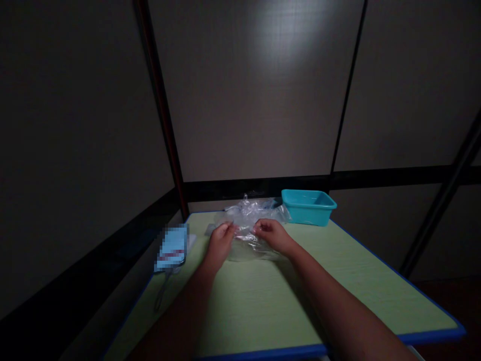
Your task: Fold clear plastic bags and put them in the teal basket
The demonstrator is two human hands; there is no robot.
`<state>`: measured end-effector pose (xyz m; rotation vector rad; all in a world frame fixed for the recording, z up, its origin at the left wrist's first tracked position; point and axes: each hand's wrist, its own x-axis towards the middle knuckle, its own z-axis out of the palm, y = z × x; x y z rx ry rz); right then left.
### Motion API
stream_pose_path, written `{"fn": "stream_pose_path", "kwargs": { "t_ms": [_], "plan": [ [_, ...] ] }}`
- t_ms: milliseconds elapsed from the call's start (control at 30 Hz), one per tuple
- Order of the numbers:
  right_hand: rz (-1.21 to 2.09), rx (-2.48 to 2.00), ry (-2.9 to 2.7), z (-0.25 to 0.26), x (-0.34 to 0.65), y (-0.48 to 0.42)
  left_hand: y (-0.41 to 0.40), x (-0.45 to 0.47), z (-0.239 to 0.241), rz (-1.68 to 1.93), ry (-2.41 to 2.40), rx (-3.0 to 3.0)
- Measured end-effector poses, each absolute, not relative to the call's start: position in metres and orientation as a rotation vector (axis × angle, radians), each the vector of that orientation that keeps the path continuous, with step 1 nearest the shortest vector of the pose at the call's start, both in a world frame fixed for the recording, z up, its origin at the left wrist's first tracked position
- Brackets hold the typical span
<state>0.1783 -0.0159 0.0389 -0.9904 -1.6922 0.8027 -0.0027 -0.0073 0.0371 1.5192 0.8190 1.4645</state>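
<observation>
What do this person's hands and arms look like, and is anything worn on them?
The left hand and right hand are gloveless. Both forearms are bare: no sleeve, watch or bracelet shows. Any ring would be too small to make out.

Glossy, crinkled clear plastic film [246, 241] between the left hand [221, 239] and right hand [273, 234]; smooth plastic basin [308, 214] beyond the right hand; smooth, mostly matt counter [255, 306] beneath both.

Clear plastic bag [250, 213] (v. crumpled) lies on green tbl [255, 311].
</observation>
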Motion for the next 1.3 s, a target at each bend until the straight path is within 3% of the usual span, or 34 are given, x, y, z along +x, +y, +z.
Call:
{"fn": "stream_pose_path", "kwargs": {
  "t_ms": [300, 600, 867, 1300],
  "plan": [
    [0.736, -0.934, -1.435, 0.048, 0.189, -0.015, -0.017, -0.003, 0.039, 1.105, 0.472, 1.154],
    [0.86, -0.942, -1.374, 0.041, 0.182, -0.015, -0.009, -0.012, 0.04, 1.122, 0.439, 0.837],
    [0.777, -1.029, -1.305, 0.026, 0.174, -0.007, -0.011, 0.0, 0.027, 0.964, 0.306, 0.938],
    [1.429, -0.685, -1.002, 0.049, 0.176, -0.027, -0.002, -0.002, 0.022, 1.133, 0.52, 0.921]
  ]
}}
